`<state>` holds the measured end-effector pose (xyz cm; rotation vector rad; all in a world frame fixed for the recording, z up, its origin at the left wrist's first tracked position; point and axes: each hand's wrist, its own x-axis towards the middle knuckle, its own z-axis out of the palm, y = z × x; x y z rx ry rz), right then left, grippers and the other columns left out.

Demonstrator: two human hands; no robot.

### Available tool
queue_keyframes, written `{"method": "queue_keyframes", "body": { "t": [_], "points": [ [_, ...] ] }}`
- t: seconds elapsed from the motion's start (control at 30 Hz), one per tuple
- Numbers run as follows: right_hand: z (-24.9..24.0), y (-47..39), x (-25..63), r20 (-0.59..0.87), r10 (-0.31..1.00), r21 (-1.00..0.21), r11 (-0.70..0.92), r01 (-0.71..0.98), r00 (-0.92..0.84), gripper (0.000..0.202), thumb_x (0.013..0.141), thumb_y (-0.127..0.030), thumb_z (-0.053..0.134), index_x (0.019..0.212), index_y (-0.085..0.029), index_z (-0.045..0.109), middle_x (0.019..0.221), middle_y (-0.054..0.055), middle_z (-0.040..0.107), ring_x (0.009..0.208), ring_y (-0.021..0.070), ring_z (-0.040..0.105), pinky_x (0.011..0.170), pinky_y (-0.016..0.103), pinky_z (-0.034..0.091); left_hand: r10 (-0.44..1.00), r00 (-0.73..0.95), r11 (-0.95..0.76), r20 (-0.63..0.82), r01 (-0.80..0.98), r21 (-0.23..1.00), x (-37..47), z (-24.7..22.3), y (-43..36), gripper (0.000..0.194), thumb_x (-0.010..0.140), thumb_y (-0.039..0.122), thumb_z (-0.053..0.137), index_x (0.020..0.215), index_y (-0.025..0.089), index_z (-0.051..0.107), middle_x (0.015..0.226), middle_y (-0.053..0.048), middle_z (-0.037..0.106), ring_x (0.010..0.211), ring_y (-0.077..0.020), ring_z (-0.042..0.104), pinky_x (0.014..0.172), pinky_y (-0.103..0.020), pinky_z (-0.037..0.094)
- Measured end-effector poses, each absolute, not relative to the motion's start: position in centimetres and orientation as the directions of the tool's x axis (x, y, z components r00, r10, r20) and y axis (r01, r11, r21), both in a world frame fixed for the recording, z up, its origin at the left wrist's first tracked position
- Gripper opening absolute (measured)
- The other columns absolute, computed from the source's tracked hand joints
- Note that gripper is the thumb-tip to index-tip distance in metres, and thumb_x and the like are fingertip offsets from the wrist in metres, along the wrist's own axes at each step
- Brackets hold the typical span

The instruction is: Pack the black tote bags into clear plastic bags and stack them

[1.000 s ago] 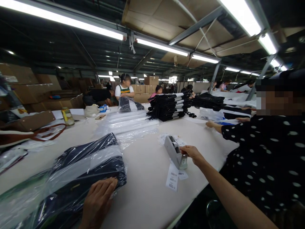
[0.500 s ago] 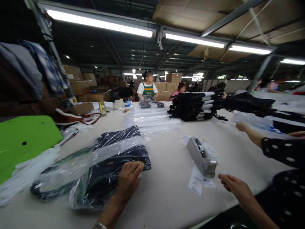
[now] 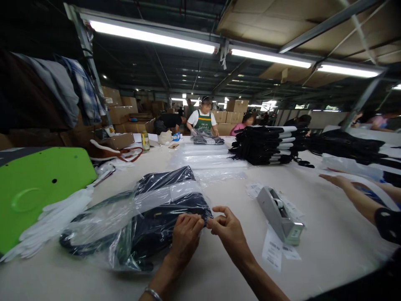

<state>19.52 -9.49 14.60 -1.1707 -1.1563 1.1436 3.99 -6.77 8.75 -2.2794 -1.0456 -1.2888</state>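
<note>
A folded black bag (image 3: 156, 221) with a pale band lies on the table inside a clear plastic bag (image 3: 103, 221). My left hand (image 3: 186, 234) has its fingers curled over the near right edge of the plastic. Right beside it, my right hand (image 3: 230, 236) pinches at the bag's right corner with thumb and index finger; whatever is between those fingertips is too small to make out. A grey tape dispenser (image 3: 278, 215) stands to the right of my hands, with printed labels (image 3: 272, 248) lying under and around it.
White gloves (image 3: 53, 221) and a green panel (image 3: 46, 184) are at the left. Clear plastic sleeves (image 3: 206, 159) lie farther back, beside a stack of black bags (image 3: 269, 144). A co-worker's hand (image 3: 338, 182) reaches in from the right; another person (image 3: 203, 121) stands across the table.
My right hand has moved left from beside the tape dispenser to the bag's corner, meeting my left hand. The view has turned slightly left.
</note>
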Motion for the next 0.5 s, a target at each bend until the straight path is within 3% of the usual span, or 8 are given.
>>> {"method": "queue_keyframes", "body": {
  "t": [0.1, 0.27, 0.43, 0.5],
  "points": [
    [12.8, -8.9, 19.2, 0.023, 0.991, -1.0, 0.024, -0.005, 0.129, 0.04, 0.071, -0.04, 0.076, 0.093, -0.02, 0.05, 0.06, -0.002, 0.066, 0.056, 0.0141, 0.055, 0.057, 0.025, 0.043, 0.429, 0.323, -0.691, 0.844, 0.719, 0.077, 4.0, 8.5, -6.7, 0.012, 0.096, 0.013, 0.049, 0.095, 0.019, 0.06, 0.094, -0.003, 0.072, 0.088, -0.0186, 0.064, 0.086, -0.036, 0.041],
    [11.7, -8.1, 18.8, -0.066, 0.972, -0.998, -0.063, -0.023, 0.224, 0.045, 0.063, -0.042, 0.079, 0.084, -0.022, 0.045, 0.054, -0.001, 0.064, 0.048, 0.0125, 0.052, 0.048, 0.022, 0.037, 0.408, 0.327, -0.701, 0.853, 0.71, 0.063, 3.9, 8.5, -6.6, 0.014, 0.097, 0.013, 0.048, 0.098, 0.018, 0.061, 0.096, -0.004, 0.073, 0.089, -0.0186, 0.065, 0.088, -0.037, 0.04],
    [11.0, -8.0, 18.8, -0.174, 0.959, -0.983, -0.157, -0.093, 0.223, 0.056, 0.063, -0.041, 0.081, 0.102, -0.017, 0.049, 0.053, -0.002, 0.063, 0.043, 0.0098, 0.046, 0.045, 0.021, 0.033, 0.409, 0.358, -0.704, 0.839, 0.709, 0.04, 3.8, 8.4, -6.6, 0.028, 0.097, 0.012, 0.046, 0.121, 0.018, 0.059, 0.097, -0.004, 0.073, 0.09, -0.019, 0.065, 0.089, -0.038, 0.039],
    [10.6, -8.3, 18.9, -0.188, 0.96, -0.977, -0.161, -0.143, 0.205, 0.06, 0.065, -0.04, 0.081, 0.109, -0.015, 0.049, 0.057, -0.001, 0.064, 0.045, 0.0094, 0.046, 0.046, 0.021, 0.033, 0.418, 0.362, -0.71, 0.833, 0.702, 0.051, 3.8, 8.5, -6.5, 0.029, 0.096, 0.011, 0.047, 0.121, 0.02, 0.06, 0.098, -0.003, 0.073, 0.09, -0.0193, 0.064, 0.089, -0.038, 0.04]
  ]
}}
